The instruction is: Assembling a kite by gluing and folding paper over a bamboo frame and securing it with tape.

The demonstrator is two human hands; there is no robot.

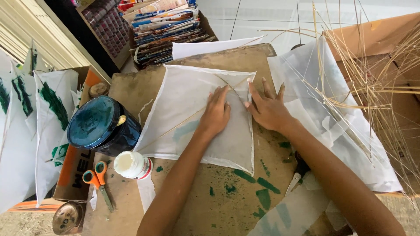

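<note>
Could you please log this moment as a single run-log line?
left hand: flat on white paper kite | right hand: pressing kite edge | near: glue bottle, scissors, dark tin

A single head-worn camera looked steeply down from above the person's own shoulders, close over the work. Both forearms entered from the bottom edge, the left hand (215,114) and right hand (267,109) near the centre. Beyond the fingertips the view reached a tiled floor (262,17). No second view overlapped it.
</note>
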